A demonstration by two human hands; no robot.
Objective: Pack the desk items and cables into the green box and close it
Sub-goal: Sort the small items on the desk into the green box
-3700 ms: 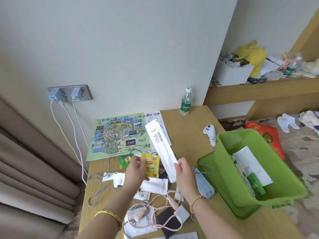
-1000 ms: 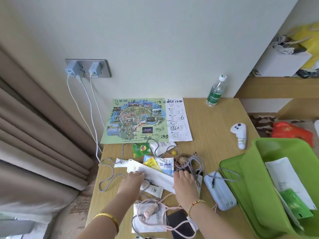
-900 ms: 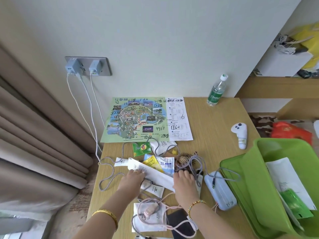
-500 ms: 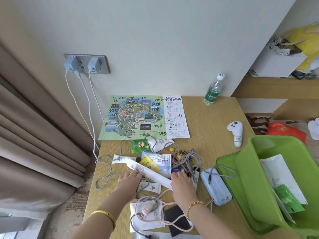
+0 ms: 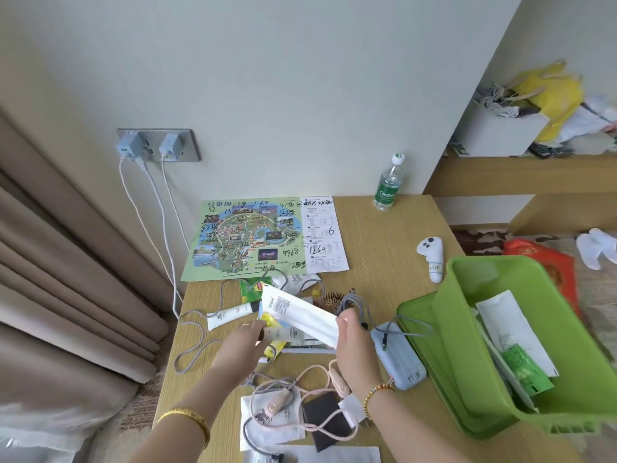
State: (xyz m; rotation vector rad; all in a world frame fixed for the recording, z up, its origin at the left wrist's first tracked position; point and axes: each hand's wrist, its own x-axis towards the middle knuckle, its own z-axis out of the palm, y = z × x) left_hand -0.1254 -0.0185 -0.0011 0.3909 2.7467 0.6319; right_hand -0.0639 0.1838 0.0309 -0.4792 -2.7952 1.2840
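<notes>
From the head camera, packing looked barely begun. The green box [image 5: 541,329] sat tilted at the right of the frame, resting on what appeared to be its lid [image 5: 430,355], and held only a white paper packet [image 5: 507,329] and a green sachet [image 5: 524,369]; it was open, so closing was still to come.

At centre frame the right hand [image 5: 354,345] pinched one end of a long white packet [image 5: 300,315], lifted clear of the surface [image 5: 384,248]. The left hand [image 5: 240,342] reached low over a heap of small sachets [image 5: 283,334] just left of it; its fingers [image 5: 257,327] seemed to touch or nip a flat packet there, though the view was too blurred to say they gripped it.

Most things remained unpacked: a grey cable [image 5: 197,332] looping at the left of the surface, a white tube [image 5: 227,317], a hairbrush [image 5: 334,300] under another grey cord, a blue power bank [image 5: 397,355] just beside the lid, a pink cable [image 5: 310,389] coiled at lower centre, a white controller [image 5: 432,255] near the box's far corner, a printed map [image 5: 247,238] at the wall, and a water bottle [image 5: 387,188] behind. Two chargers [image 5: 147,145] in the upper left were still plugged in.
</notes>
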